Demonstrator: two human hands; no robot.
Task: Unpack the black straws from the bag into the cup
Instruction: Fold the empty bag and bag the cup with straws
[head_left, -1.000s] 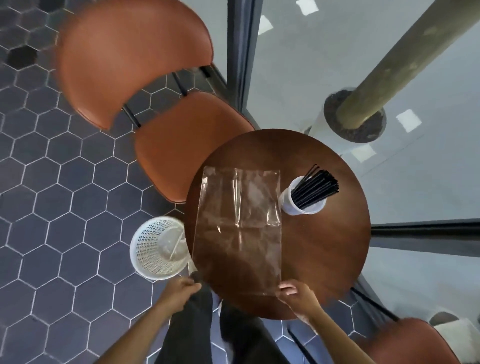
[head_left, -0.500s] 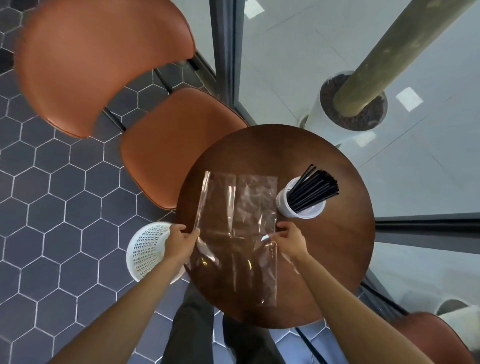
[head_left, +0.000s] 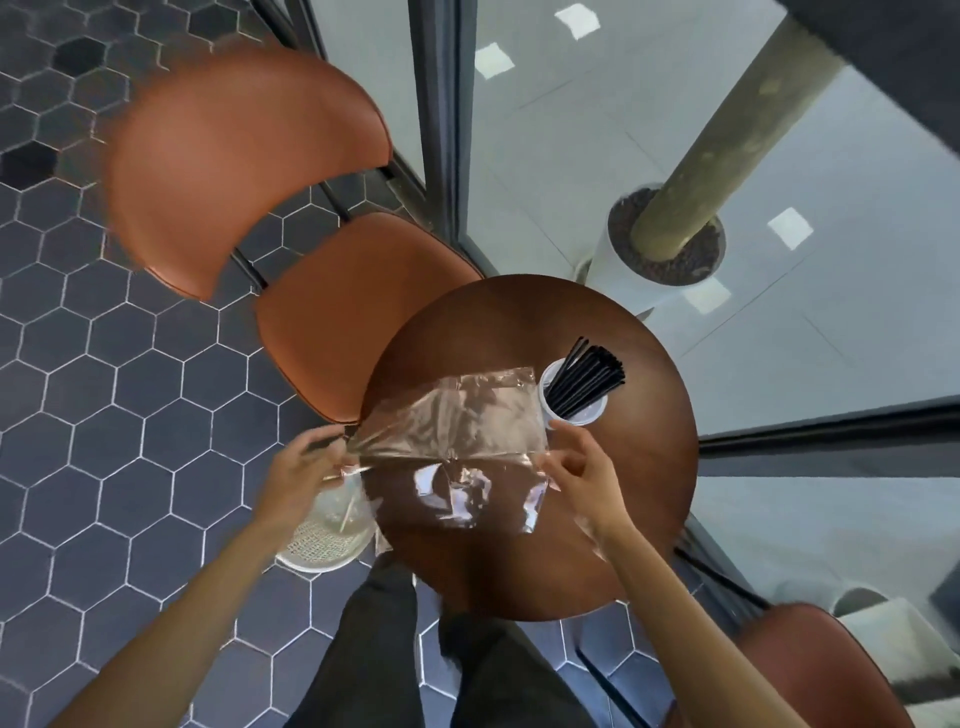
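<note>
Black straws (head_left: 584, 376) all standing in the white cup (head_left: 570, 400), leaning toward two o'clock. Cup sitting on the round brown table (head_left: 623, 493), near its three o'clock edge. Clear bag (head_left: 457, 436) looking empty, being held up over the middle of the table, folded across where the hands are gripping it. Far half tilting up toward twelve o'clock, near half hanging down toward six o'clock. Left hand (head_left: 298, 470) pinching the bag's nine o'clock edge with curled fingers, closed on the plastic. Right hand (head_left: 584, 475) pinching the three o'clock edge with thumb and fingers, just below the cup but not touching it. White basket (head_left: 324, 540) sitting on the dark tiled floor at eight o'clock from the table, partly under the left hand. Orange chair (head_left: 332, 312) standing at ten o'clock.
</note>
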